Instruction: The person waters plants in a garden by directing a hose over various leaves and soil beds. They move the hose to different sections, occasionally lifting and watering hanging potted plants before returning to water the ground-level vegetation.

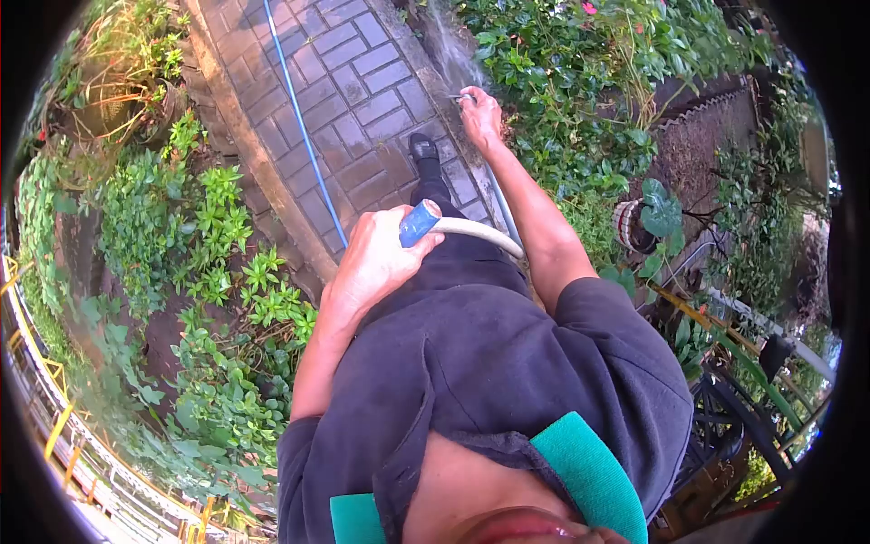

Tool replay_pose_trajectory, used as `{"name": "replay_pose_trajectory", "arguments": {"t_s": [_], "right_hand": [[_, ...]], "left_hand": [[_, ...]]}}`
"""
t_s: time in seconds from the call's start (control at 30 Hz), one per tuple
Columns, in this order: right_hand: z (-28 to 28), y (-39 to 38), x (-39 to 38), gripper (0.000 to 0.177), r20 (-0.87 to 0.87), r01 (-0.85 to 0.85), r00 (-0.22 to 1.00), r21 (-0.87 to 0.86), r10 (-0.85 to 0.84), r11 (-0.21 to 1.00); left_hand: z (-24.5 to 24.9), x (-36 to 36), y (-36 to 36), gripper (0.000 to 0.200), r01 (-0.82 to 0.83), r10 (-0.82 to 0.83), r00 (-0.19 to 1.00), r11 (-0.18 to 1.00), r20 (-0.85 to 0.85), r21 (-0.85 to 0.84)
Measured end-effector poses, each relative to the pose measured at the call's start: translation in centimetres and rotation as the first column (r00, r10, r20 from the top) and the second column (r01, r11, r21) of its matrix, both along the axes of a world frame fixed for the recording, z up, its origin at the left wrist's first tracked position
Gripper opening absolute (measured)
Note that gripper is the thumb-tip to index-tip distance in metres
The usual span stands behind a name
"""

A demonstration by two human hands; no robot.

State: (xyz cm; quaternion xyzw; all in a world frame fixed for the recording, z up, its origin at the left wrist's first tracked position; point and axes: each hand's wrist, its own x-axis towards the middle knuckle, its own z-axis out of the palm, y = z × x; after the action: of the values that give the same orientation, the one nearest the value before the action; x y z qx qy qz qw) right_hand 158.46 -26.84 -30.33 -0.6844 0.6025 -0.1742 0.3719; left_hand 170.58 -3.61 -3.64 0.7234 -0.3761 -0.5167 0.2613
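My left hand (376, 257) is closed in front of my waist. In its grip is a short blue cylindrical handle (418, 226) with a worn, brownish round end. From beside that handle a pale hose (485, 233) curves to the right, then appears to run forward along my right forearm. My right hand (480, 118) is stretched forward over the path's right edge, fingers curled around the hose's front end, which they mostly hide. A small thin dark piece (456, 96) sticks out to the left of its fingertips. Water spray (456, 54) shows just beyond that hand.
A wet paved path (349, 91) runs forward, and a blue hose (299, 118) lies along it. My black shoe (423, 147) stands on the paving. Leafy plants (217, 227) grow left, bushes (571, 100) right. A pot (632, 227) and metal bars (770, 331) are further right.
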Motion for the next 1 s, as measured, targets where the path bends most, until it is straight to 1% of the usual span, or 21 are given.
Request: {"name": "replay_pose_trajectory", "arguments": {"t_s": [0.1,0.13,0.17,0.2,0.23,0.27,0.3,0.37,0.43,0.47,0.5,0.57,0.67,0.7,0.73,0.77,0.8,0.83,0.9,0.97,1.0], "right_hand": [[-0.1,-4.6,2.0,0.021,0.005,0.041,0.999,0.013,-0.041,0.999],[-1.8,-6.2,2.5,0.02,0.009,0.08,0.997,0.001,-0.08,0.997],[-1.8,-7.5,3.0,0.018,0.013,0.107,0.994,0.058,-0.108,0.993],[-3.6,-8.7,3.4,0.018,0.048,0.113,0.992,0.091,-0.117,0.989],[-5.5,-9.7,4.0,0.018,0.083,0.116,0.988,0.122,-0.127,0.986],[-6.1,-10.4,5.0,0.017,0.041,0.097,0.994,0.123,-0.102,0.988],[-5.8,-11.1,6.2,0.016,0.003,0.054,0.999,0.047,-0.054,0.997],[-6.1,-12.4,9.1,0.017,-0.006,0.055,0.998,0.089,-0.055,0.995],[-4.8,-14.3,12.1,0.018,0.131,0.137,0.969,0.415,-0.208,0.899],[-7.1,-15.0,13.1,0.019,0.033,0.033,0.999,0.097,-0.037,0.995],[-7.5,-16.0,14.3,0.018,0.059,0.018,0.998,0.047,-0.02,0.999],[-8.3,-18.5,16.2,0.019,0.033,-0.023,0.999,0.095,0.02,0.995],[-11.4,-22.0,17.9,0.018,0.057,0.007,0.998,0.051,-0.01,0.999],[-12.5,-23.2,18.6,0.019,0.111,0.065,0.99,0.168,-0.084,0.984],[-13.4,-23.9,18.4,0.02,0.08,0.067,0.994,0.123,-0.077,0.99],[-12.6,-24.8,18.5,0.02,0.05,0.069,0.996,0.075,-0.073,0.995],[-14.6,-25.8,18.5,0.021,0.048,0.1,0.993,0.073,-0.103,0.992],[-16.6,-26.6,18.4,0.021,0.087,0.167,0.98,0.132,-0.179,0.977],[-21.9,-27.7,17.7,0.021,0.334,0.219,0.902,0.193,-0.274,0.956],[-23.3,-28.6,16.9,0.021,0.224,0.221,0.938,0.2,-0.264,0.955],[-25.2,-29.0,16.6,0.014,0.245,0.245,0.931,0.13,-0.27,0.961]], "left_hand": [[-0.7,1.4,-6.7,0.023,0.006,-0.005,1.0,0.999,-0.021,0.032],[-0.7,1.8,-9.0,0.022,0.0,0.0,1.0,0.999,-0.015,0.04],[-0.9,2.2,-11.1,0.022,-0.008,0.009,1.0,0.999,-0.009,0.049],[-1.2,2.8,-12.9,0.024,-0.002,0.001,0.999,1.0,0.032,0.02],[-1.2,3.4,-14.7,0.024,-0.029,0.029,1.0,0.998,0.004,0.054],[-1.0,4.0,-16.3,0.025,-0.057,0.059,0.998,0.994,-0.024,0.09],[-1.1,4.6,-17.8,0.025,-0.086,0.093,0.994,0.988,-0.053,0.127],[-2.1,5.7,-19.4,0.025,-0.107,0.105,0.994,0.986,0.024,0.127],[-2.6,6.8,-20.8,0.025,-0.157,0.149,0.987,0.974,0.055,0.166],[-4.0,7.5,-20.7,0.025,-0.182,0.171,0.982,0.97,0.085,0.159],[-5.0,8.1,-20.8,0.025,-0.216,0.203,0.975,0.963,0.093,0.159],[-6.6,9.2,-20.9,0.025,-0.293,0.278,0.954,0.942,0.111,0.162],[-7.2,10.3,-22.3,0.026,-0.345,0.323,0.937,0.913,0.133,0.218],[-7.5,10.6,-22.7,0.026,-0.369,0.347,0.929,0.898,0.129,0.241],[-7.7,10.9,-23.2,0.027,-0.362,0.344,0.932,0.89,0.113,0.279],[-8.2,11.1,-23.4,0.027,-0.351,0.33,0.936,0.899,0.122,0.263],[-8.7,11.1,-23.4,0.028,-0.34,0.316,0.939,0.908,0.133,0.244],[-9.2,11.2,-23.6,0.029,-0.329,0.302,0.942,0.917,0.145,0.227],[-10.2,11.3,-23.8,0.029,-0.332,0.31,0.941,0.922,0.133,0.2],[-11.3,11.3,-23.8,0.028,-0.361,0.344,0.93,0.922,0.129,0.142],[-11.4,11.5,-24.2,0.028,-0.351,0.331,0.931,0.929,0.154,0.12]]}}
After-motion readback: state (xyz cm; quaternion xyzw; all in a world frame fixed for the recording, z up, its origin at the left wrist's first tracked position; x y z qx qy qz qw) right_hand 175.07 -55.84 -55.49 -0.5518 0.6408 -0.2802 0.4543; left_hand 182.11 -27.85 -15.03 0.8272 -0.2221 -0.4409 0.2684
